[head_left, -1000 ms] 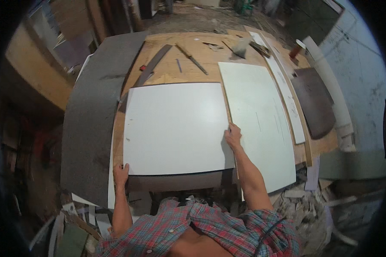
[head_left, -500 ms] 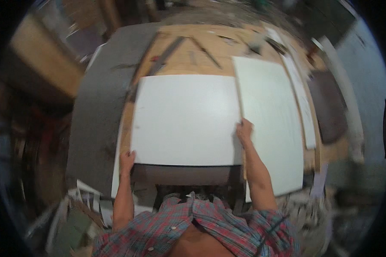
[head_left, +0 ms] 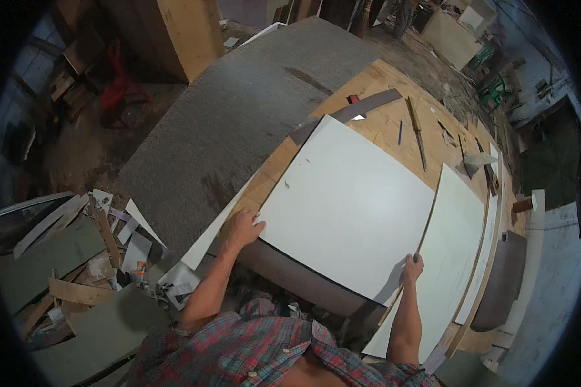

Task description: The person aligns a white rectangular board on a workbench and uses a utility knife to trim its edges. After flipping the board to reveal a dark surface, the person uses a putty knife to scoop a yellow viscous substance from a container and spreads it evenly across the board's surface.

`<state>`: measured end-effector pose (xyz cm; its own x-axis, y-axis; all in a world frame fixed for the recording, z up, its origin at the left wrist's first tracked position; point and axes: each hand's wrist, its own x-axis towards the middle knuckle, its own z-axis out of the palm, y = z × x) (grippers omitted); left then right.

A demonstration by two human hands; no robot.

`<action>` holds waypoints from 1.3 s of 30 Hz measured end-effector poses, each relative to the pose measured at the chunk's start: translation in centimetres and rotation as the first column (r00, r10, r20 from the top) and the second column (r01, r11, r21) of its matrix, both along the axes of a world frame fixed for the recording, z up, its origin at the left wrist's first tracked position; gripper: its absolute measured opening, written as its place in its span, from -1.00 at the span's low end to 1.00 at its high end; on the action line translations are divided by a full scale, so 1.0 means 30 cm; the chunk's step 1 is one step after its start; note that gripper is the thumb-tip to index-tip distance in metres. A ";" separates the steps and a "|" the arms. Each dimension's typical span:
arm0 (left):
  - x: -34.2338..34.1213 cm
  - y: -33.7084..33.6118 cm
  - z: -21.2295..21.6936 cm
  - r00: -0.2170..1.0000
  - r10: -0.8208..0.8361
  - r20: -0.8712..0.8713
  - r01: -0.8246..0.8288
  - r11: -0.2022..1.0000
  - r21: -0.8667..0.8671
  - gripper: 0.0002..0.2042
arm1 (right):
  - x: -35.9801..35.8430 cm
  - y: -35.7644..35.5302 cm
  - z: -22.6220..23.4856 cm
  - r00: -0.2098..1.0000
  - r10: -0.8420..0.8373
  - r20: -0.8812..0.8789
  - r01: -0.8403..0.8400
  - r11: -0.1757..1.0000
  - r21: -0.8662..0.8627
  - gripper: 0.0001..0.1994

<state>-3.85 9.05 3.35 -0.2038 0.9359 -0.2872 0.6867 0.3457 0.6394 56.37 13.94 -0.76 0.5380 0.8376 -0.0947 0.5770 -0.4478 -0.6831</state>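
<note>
A white rectangular board (head_left: pixel 348 206) lies on the plywood-topped worktable in front of me, its near edge dark and jutting past a brown edge below. My left hand (head_left: pixel 242 229) is at the board's near left corner, fingers curled on the edge and thumb lying on top. On the right side edge, close to the near corner, my right hand (head_left: pixel 412 267) is closed around the board with the thumb up. Beside that hand lies a long pale greenish-white panel (head_left: pixel 455 238). The undersides of both hands' grips are hidden.
A large dark grey sheet (head_left: pixel 239 122) covers the table's left part. Farther back lie a curved brown strip (head_left: pixel 376 103), a wood-handled tool (head_left: pixel 416 132) and a blue pencil (head_left: pixel 400 132). Offcuts (head_left: pixel 81 290) are heaped on the left. A red chair (head_left: pixel 118 90) stands beyond.
My view has swung left and tilted, so the board and table appear turned clockwise. Both hands remain at the board's edges, and the picture is sharper.
</note>
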 end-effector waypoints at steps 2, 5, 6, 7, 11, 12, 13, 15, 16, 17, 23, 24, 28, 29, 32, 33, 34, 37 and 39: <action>0.001 0.011 0.052 0.998 -0.061 -0.030 0.060 0.998 -0.036 -0.62 | 0.017 -0.019 -0.012 0.999 -0.038 -0.036 0.037 0.999 -0.017 -0.50; -0.008 0.001 0.016 0.998 -0.002 0.069 0.003 1.000 -0.015 -0.63 | 0.020 0.000 -0.057 0.998 -0.052 -0.031 0.052 0.999 0.004 -0.50; -0.007 0.006 0.035 0.997 0.016 0.076 -0.014 0.999 -0.034 -0.62 | 0.006 -0.008 -0.056 0.998 -0.063 -0.029 0.064 0.998 0.016 -0.49; -0.006 0.017 0.041 0.996 0.024 0.087 -0.023 1.000 -0.016 -0.62 | 0.013 -0.019 -0.054 0.996 -0.085 -0.025 0.086 0.996 0.035 -0.48; 0.054 0.069 0.050 0.993 -0.108 -0.044 0.109 0.994 0.009 -0.62 | 0.247 -0.120 -0.131 0.991 -0.038 -0.127 0.052 0.992 0.114 -0.47; 0.044 0.054 0.053 0.997 -0.038 -0.074 0.036 0.999 -0.030 -0.62 | 0.088 -0.043 -0.067 1.000 -0.024 0.000 0.024 0.999 -0.034 -0.44; 0.065 0.075 0.047 0.999 -0.036 -0.038 0.034 0.997 -0.070 -0.62 | 0.143 -0.089 -0.110 0.997 -0.082 -0.013 0.083 0.995 0.055 -0.40; 0.104 0.118 0.105 0.995 -0.035 -0.094 0.025 0.995 -0.102 -0.60 | 0.004 -0.069 0.027 0.992 -0.088 0.093 0.088 0.996 0.006 -0.41; 0.125 0.138 0.086 0.993 -0.029 -0.117 0.021 0.998 -0.065 -0.60 | 0.007 -0.057 0.022 0.982 -0.067 0.175 0.072 0.997 -0.018 -0.45; 0.157 0.151 0.079 0.988 -0.002 -0.152 -0.002 1.000 -0.029 -0.60 | -0.015 -0.045 0.068 0.995 -0.015 0.100 0.016 1.000 -0.008 -0.49; 0.182 0.401 -0.020 0.982 0.118 0.147 -0.140 0.978 0.155 -0.72 | -0.046 -0.091 0.062 0.995 -0.081 0.051 0.075 0.991 0.111 -0.43; 0.199 0.391 0.032 0.994 0.097 0.040 -0.102 0.982 0.160 -0.72 | -0.069 -0.098 0.089 0.998 -0.058 0.027 0.054 0.989 0.140 -0.43; 0.205 0.491 0.046 0.993 0.080 -0.086 -0.081 0.997 -0.007 -0.69 | -0.070 -0.119 0.134 0.998 -0.034 -0.059 0.043 0.988 0.147 -0.41; 0.195 0.489 0.030 0.991 0.084 -0.105 -0.083 0.996 0.014 -0.69 | -0.052 -0.124 0.129 0.998 -0.008 -0.070 0.017 0.992 0.125 -0.41; 0.183 0.478 -0.010 0.990 0.107 -0.097 -0.104 0.994 0.034 -0.69 | -0.005 -0.133 0.123 0.988 0.065 -0.139 -0.053 0.995 0.088 -0.45; 0.207 0.475 -0.009 0.992 0.116 -0.051 -0.115 0.993 0.023 -0.70 | 0.014 -0.133 0.124 0.982 0.075 -0.176 -0.060 0.994 0.089 -0.45; 0.222 0.469 -0.004 0.992 0.127 -0.007 -0.127 0.992 0.011 -0.71 | 0.027 -0.136 0.120 0.973 0.086 -0.214 -0.069 0.994 0.088 -0.46; 0.283 0.479 0.004 0.974 0.224 0.029 -0.224 0.974 0.022 -0.75 | 0.056 -0.133 0.131 0.959 0.131 -0.251 -0.120 0.991 0.058 -0.49; 0.248 0.470 0.005 0.964 0.261 0.048 -0.260 0.965 -0.013 -0.76 | 0.068 -0.130 0.144 0.954 0.173 -0.244 -0.163 0.985 0.060 -0.51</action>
